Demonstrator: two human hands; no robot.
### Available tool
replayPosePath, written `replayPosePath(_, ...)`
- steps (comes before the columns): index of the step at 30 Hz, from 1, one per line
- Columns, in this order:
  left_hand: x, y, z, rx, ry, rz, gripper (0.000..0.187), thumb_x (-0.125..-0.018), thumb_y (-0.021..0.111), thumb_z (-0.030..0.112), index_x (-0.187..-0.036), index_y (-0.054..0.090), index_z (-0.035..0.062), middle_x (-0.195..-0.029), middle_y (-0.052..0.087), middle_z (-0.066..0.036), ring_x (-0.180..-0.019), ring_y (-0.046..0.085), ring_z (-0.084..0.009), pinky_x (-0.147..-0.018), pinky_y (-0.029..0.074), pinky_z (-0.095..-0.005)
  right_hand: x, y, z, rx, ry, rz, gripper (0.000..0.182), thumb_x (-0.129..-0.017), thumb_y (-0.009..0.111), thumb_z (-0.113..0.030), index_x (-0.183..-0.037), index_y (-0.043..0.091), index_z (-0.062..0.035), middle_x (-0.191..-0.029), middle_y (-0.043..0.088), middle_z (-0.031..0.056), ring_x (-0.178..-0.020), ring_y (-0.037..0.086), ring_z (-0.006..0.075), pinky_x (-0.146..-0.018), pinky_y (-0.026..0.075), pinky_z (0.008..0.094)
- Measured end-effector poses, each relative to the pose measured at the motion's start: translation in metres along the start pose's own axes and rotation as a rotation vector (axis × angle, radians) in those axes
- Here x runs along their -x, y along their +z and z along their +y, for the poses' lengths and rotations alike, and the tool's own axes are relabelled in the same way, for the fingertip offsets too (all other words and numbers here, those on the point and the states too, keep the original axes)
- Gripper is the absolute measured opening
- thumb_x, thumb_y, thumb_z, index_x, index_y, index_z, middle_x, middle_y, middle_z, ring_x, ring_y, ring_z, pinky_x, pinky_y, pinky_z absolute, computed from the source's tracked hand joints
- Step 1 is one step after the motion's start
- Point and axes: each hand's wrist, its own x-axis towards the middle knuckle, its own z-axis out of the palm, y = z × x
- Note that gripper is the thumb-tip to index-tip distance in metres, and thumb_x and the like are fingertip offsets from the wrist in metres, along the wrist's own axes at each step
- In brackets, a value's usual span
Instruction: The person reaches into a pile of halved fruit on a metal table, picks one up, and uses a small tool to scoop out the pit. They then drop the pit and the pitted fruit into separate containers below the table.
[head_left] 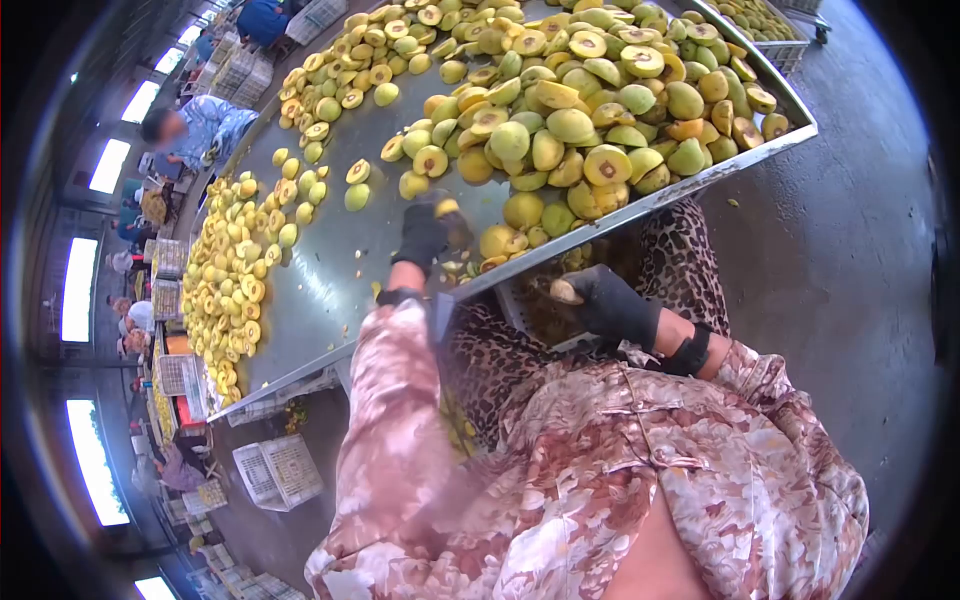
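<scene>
Halved yellow peaches (608,165), several still with brown stones, lie heaped on a metal table (330,250). Over the table's near edge, my left hand (425,235) in a black glove is smeared by motion. A yellow peach half (447,207) shows between its closed fingers. My right hand (612,305), also gloved in black, is closed above my lap, below the table's rim. A pale rounded end (566,291) sticks out at its fingertips; I cannot tell what it belongs to.
Another pile of peach halves (235,280) covers the table's far left side. A person in a blue patterned top (215,125) sits across the table. White crates (278,472) stand on the floor at left. Below the rim, a container (540,310) sits between my knees.
</scene>
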Motion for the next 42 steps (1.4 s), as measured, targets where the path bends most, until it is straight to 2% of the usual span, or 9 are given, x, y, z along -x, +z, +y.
replayPosePath(3,0.053,-0.017,0.058,0.724,0.045,-0.005,0.049,-0.102,0.056,0.027,-0.140,0.053,-0.0031,-0.142,0.055,-0.015,-0.129,0.055,-0.0263,-0.110,0.044,-0.0377,-0.002,0.003,-0.019,-0.215,-0.008,0.121,0.020,-0.096,0.066,-0.022,-0.095,0.069,-0.0027,-0.081,0.066,0.0230,-0.070,0.063,0.0345,-0.068,0.050,0.0390)
replayPosePath(5,0.092,-0.008,0.104,0.956,0.098,0.063,0.053,-0.102,0.056,0.029,-0.142,0.050,-0.0052,-0.141,0.055,-0.015,-0.128,0.056,-0.0262,-0.110,0.044,-0.0376,-0.010,0.006,-0.032,-0.203,-0.083,0.203,0.020,-0.095,0.066,-0.022,-0.095,0.069,-0.0016,-0.082,0.067,0.0225,-0.071,0.064,0.0337,-0.068,0.051,0.0382)
replayPosePath(16,0.132,0.048,0.181,1.348,0.179,0.187,0.052,-0.106,0.048,0.030,-0.142,0.048,-0.0066,-0.138,0.056,-0.020,-0.124,0.058,-0.0297,-0.109,0.045,-0.0390,-0.014,0.010,-0.041,-0.114,-0.017,0.292,0.021,-0.093,0.061,-0.018,-0.091,0.069,0.0012,-0.082,0.065,0.0278,-0.080,0.063,0.0459,-0.067,0.049,0.0473)
replayPosePath(22,0.127,0.061,0.194,1.599,-0.032,0.261,0.043,-0.104,0.054,0.042,-0.124,0.059,0.0047,-0.118,0.063,-0.016,-0.110,0.063,-0.0323,-0.095,0.055,-0.0417,-0.008,0.019,-0.046,-0.211,-0.034,0.378,0.017,-0.090,0.063,-0.017,-0.088,0.070,-0.0014,-0.078,0.065,0.0260,-0.079,0.064,0.0456,-0.067,0.049,0.0484)
replayPosePath(28,0.119,0.064,0.198,1.734,-0.144,0.304,0.038,-0.105,0.052,0.039,-0.106,0.063,0.0017,-0.105,0.062,-0.014,-0.101,0.066,-0.0325,-0.085,0.058,-0.0446,-0.003,0.020,-0.034,-0.181,-0.021,0.224,0.015,-0.088,0.066,-0.013,-0.097,0.072,-0.0016,-0.089,0.070,0.0238,-0.084,0.069,0.0387,-0.076,0.053,0.0426)
replayPosePath(34,0.125,0.064,0.186,1.595,-0.014,0.150,0.039,-0.106,0.052,0.037,-0.100,0.064,0.0003,-0.094,0.065,-0.014,-0.088,0.068,-0.0291,-0.082,0.056,-0.0415,-0.004,0.013,-0.032,-0.539,-0.359,0.085,0.028,-0.090,0.071,-0.012,-0.116,0.068,-0.0033,-0.109,0.072,0.0123,-0.098,0.066,0.0202,-0.091,0.052,0.0358)
replayPosePath(37,0.129,0.059,0.189,1.220,0.072,0.317,0.041,-0.107,0.050,0.035,-0.094,0.064,-0.0016,-0.091,0.066,-0.012,-0.086,0.068,-0.0249,-0.082,0.056,-0.0383,-0.010,0.005,-0.028,-0.425,-0.372,-0.092,0.037,-0.092,0.070,-0.012,-0.127,0.061,-0.0052,-0.123,0.065,0.0125,-0.111,0.062,0.0222,-0.098,0.048,0.0350)
replayPosePath(39,0.133,0.054,0.203,1.125,0.076,0.465,0.043,-0.108,0.048,0.034,-0.091,0.064,-0.0024,-0.091,0.067,-0.012,-0.086,0.068,-0.0227,-0.082,0.056,-0.0366,-0.018,0.008,-0.032,-0.358,-0.158,-0.228,0.042,-0.090,0.072,-0.009,-0.129,0.058,-0.0051,-0.124,0.063,0.0121,-0.111,0.060,0.0207,-0.099,0.047,0.0348)
replayPosePath(42,0.137,0.039,0.197,0.975,0.075,0.536,0.044,-0.107,0.050,0.038,-0.094,0.063,-0.0013,-0.094,0.067,-0.014,-0.089,0.068,-0.0262,-0.082,0.057,-0.0391,-0.033,0.018,-0.049,-0.452,-0.328,-0.123,0.037,-0.089,0.071,-0.008,-0.125,0.060,-0.0035,-0.119,0.065,0.0117,-0.107,0.061,0.0205,-0.098,0.048,0.0349)
